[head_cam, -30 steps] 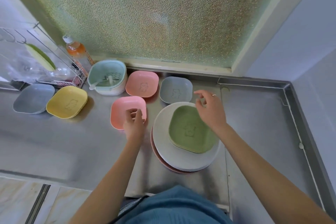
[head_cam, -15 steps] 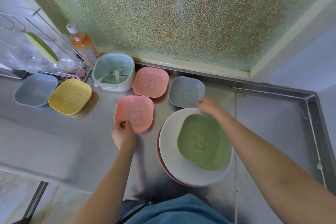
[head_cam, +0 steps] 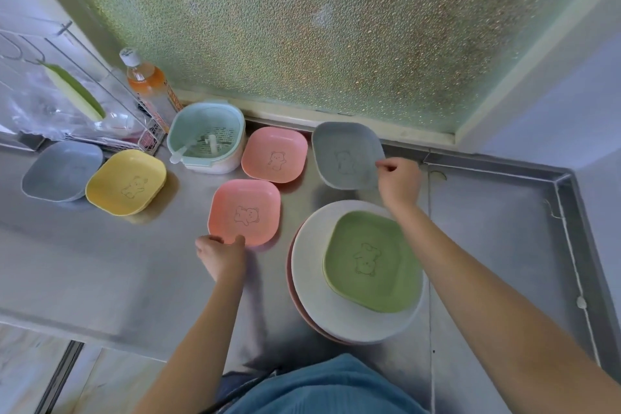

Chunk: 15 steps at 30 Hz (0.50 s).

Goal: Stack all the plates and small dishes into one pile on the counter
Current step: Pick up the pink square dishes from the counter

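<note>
A green dish [head_cam: 371, 260] lies on a white plate [head_cam: 316, 299], which rests on a reddish plate whose edge [head_cam: 289, 276] shows at the left. My left hand [head_cam: 220, 255] pinches the near rim of a pink dish [head_cam: 245, 210]. My right hand [head_cam: 398, 180] grips the right rim of a grey dish [head_cam: 344, 153], which is tilted up off the counter. Behind stands a second pink dish [head_cam: 275, 154]. At far left a yellow dish [head_cam: 126, 181] overlaps another grey dish [head_cam: 60, 170].
A mint strainer bowl [head_cam: 206, 136] with a white spoon stands at the back. Left of it are an orange-liquid bottle [head_cam: 144, 77] and a wire rack [head_cam: 67, 101] holding plastic bags. A frosted window [head_cam: 302, 20] rises behind. The steel counter [head_cam: 497, 232] has a raised lip at right.
My right hand has closed on the grey dish and tipped it up. My left hand slid back to the pink dish's near rim and holds it.
</note>
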{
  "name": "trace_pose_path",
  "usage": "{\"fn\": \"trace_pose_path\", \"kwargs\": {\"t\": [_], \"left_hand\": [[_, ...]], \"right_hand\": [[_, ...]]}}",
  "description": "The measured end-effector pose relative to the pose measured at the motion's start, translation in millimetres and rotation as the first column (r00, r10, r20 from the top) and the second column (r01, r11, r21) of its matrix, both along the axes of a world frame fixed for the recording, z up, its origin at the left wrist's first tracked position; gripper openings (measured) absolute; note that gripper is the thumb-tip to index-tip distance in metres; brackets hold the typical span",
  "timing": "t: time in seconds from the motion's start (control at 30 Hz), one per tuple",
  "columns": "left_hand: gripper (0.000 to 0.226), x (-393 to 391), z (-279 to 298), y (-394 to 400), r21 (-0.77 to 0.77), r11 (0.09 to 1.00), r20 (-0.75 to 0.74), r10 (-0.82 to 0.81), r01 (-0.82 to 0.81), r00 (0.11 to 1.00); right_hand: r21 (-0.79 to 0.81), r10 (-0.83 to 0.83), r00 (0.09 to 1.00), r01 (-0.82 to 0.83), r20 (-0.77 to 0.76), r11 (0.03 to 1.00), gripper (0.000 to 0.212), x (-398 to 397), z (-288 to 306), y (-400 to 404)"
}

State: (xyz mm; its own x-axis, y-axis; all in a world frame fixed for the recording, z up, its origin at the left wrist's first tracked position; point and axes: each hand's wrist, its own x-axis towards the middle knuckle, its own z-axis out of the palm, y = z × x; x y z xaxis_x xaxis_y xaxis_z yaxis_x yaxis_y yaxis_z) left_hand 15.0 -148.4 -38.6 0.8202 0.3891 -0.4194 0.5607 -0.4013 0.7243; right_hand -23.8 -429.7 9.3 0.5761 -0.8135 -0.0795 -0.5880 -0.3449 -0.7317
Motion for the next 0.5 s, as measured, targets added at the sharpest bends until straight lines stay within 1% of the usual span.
{"fn": "trace_pose_path", "kwargs": {"t": [0.1,0.17,0.27,0.37,0.4,0.5], "left_hand": [[0.043,2,1,-1,-0.029,0.999,-0.03,0.019,-0.019,0.999],[0.042,2,0,0,-0.04,0.998,-0.042,0.038,-0.04,0.998],[0.042,-1,-2,4,-0.052,0.995,-0.085,0.083,-0.088,0.993],[0.054,-4,-5,7,-0.062,0.99,-0.165,0.116,-0.128,0.979],[0.055,-6,-3,8,-0.063,0.989,-0.181,0.117,-0.131,0.976],[0.043,-12,-2,9,-0.087,0.991,-0.199,0.08,-0.099,0.977]], "right_hand": [[0.028,0.014,0.992,-0.018,0.126,0.999,0.02,-25,16,10],[0.059,-0.005,0.988,-0.004,0.156,0.998,0.02,-51,24,21],[0.015,-0.002,0.987,0.0,0.158,1.0,0.024,-92,30,41],[-0.03,0.008,0.992,-0.004,0.126,1.0,0.027,-123,27,59],[-0.034,-0.004,0.994,0.008,0.113,0.999,0.028,-131,25,63],[-0.084,-0.031,0.997,0.036,0.07,0.996,0.034,-147,19,75]]}}
